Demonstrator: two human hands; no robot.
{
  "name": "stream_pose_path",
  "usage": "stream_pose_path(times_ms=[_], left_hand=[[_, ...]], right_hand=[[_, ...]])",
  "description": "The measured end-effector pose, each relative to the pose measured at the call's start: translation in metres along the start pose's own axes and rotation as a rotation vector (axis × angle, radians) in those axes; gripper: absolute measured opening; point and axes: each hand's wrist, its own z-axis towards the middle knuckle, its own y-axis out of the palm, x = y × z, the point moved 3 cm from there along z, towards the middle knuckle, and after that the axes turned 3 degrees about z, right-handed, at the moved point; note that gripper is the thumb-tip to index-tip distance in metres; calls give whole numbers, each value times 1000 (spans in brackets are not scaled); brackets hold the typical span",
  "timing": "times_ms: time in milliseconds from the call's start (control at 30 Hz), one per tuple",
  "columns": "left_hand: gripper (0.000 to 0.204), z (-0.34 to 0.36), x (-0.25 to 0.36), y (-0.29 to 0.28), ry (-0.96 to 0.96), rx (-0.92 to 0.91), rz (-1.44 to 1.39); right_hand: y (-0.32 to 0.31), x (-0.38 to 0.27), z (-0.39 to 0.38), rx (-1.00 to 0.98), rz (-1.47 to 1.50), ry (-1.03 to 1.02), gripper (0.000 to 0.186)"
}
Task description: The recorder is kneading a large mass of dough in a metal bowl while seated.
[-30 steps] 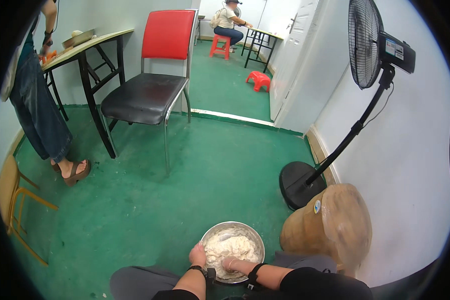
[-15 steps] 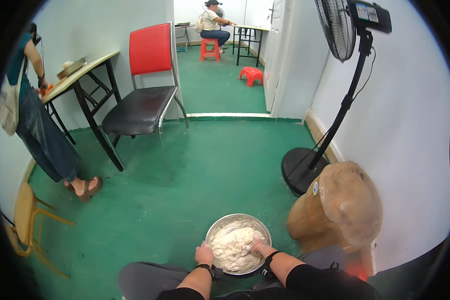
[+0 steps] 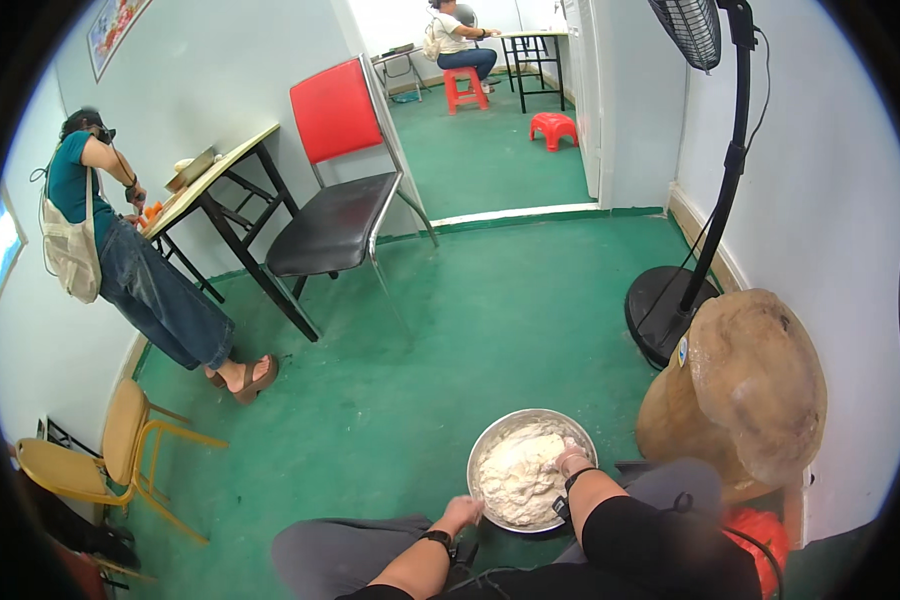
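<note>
A round metal bowl (image 3: 477, 452) rests low in front of me, between my bent legs. Sticky, lumpy pale dough (image 3: 518, 476) fills much of it. My left hand (image 3: 461, 512) is closed at the bowl's near left rim, its fingertips partly hidden. Inside the bowl on the right, my right hand (image 3: 573, 460) presses into the dough with curled fingers, which are smeared with dough and partly buried. Both wrists wear dark bands.
To the right stand a brown stump-shaped stool (image 3: 755, 390) and a black floor fan (image 3: 675, 315). A red-backed chair (image 3: 335, 215) is ahead, beside a table (image 3: 232, 150) where a person (image 3: 80, 190) handles orange pieces. Yellow chairs (image 3: 125, 430) stand left. Another person (image 3: 457, 45) sits beyond the doorway.
My view has swung left, shifting the scene rightward. Against the bowl, my left hand has slid nearer to me along the rim, and my right hand sits slightly farther forward in the dough.
</note>
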Motion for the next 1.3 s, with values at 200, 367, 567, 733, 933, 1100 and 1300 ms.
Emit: stream_pose_path(times_ms=[200,367,567,733,933,1100,1300], left_hand=[[21,-20,-23,-41,80,666,-186],[27,-7,0,-27,20,652,-113],[15,-3,39,-16,302,513,67],[15,-10,28,-14,452,609,32],[20,-9,30,-23,265,601,12],[14,-16,40,-22,403,869,244],[8,-15,30,-30,279,812,73]], right_hand=[[-157,-93,-186,-65,137,-168,38],[-132,-74,-162,56,127,-130,34],[-115,-76,-162,-11,136,-195,42],[-119,-70,-206,-113,-24,-215,38],[-143,-75,-248,-307,-329,-297,33],[-116,-64,-222,-156,-153,-174,30],[-102,-59,-205,-86,-103,-200,31]])
